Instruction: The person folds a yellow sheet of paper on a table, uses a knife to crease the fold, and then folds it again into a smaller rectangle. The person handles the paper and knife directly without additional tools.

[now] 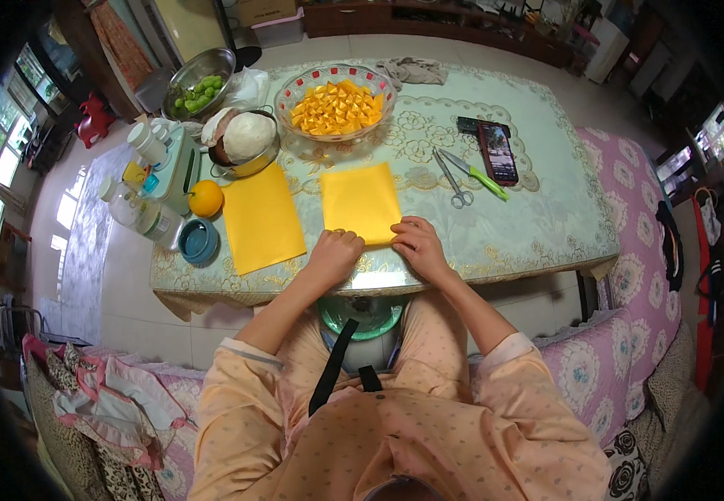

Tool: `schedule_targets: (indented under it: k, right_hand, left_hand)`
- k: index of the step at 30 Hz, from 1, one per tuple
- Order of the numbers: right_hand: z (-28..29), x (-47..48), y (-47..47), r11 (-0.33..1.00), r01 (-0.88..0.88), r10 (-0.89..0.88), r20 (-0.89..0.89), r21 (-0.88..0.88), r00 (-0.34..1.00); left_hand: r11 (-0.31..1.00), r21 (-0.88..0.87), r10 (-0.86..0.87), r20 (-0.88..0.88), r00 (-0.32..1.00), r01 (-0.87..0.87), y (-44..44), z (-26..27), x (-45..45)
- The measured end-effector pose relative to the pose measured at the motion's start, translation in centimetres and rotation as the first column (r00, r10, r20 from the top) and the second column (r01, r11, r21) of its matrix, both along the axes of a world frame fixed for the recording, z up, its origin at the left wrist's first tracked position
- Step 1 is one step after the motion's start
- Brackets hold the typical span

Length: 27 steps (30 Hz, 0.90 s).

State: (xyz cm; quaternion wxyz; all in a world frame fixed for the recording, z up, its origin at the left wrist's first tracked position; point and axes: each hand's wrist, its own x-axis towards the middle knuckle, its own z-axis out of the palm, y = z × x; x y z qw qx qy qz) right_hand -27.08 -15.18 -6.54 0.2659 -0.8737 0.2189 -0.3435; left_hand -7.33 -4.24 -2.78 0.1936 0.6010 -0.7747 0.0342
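Note:
A yellow sheet of paper (pixel 362 194), apparently folded, lies on the table in front of me. My left hand (pixel 338 253) grips its near left corner, fingers curled. At the near right corner, my right hand (pixel 420 245) pinches the paper's edge between thumb and fingers. To the left lies a separate piece of yellow paper (pixel 264 219), flat, its far end close to a metal pot (pixel 252 164). Farther back, a clear glass bowl with red squares on its rim (pixel 388 103) holds many folded yellow paper pieces (pixel 337 108).
Scissors (pixel 452 178), a green-handled knife (pixel 484 178) and a phone (pixel 498 153) lie to the right. At the left stand a blue cup (pixel 197 241), an orange fruit (pixel 205 198), plastic bottles (pixel 152 219) and a metal bowl of green fruit (pixel 227 62). A green basin (pixel 371 327) sits below the table edge.

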Motion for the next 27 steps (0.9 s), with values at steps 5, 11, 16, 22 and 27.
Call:
schedule_targets:
  k: [5, 11, 16, 22, 27]
  right_hand:
    - [1.3, -2.8, 1.5, 0.968, -0.159, 0.158, 0.022, 0.194, 0.987]
    - [3.2, -4.7, 3.8, 0.803, -0.154, 0.089, 0.139, 0.575, 0.986]
    - [3.6, -3.1, 3.5, 0.614, 0.061, -0.108, 0.007, 0.787, 0.994]
    - [1.8, 0.5, 1.7, 0.618, 0.085, -0.309, 0.143, 0.781, 0.94]
    - [0.7, 1.3, 0.0, 0.693, 0.373, -0.389, -0.116, 0.617, 0.914]
  left_hand:
    - [0.98, 0.057, -0.169, -0.242, 0.955, 0.188, 3.2, 1.3, 1.0]
    - [0.98, 0.136, -0.007, -0.7, 0.714, 0.143, 6.0, 0.5, 2.0]
    - [0.928, 0.36, 0.361, -0.816, 0.451, -0.091, 5.3, 0.1, 1.9]
    - [0.902, 0.23, 0.42, -0.658, 0.625, -0.365, 1.8, -0.6, 1.9]
    - [0.847, 0.139, 0.505, -0.508, 0.697, -0.512, 0.3, -1.4, 1.6]
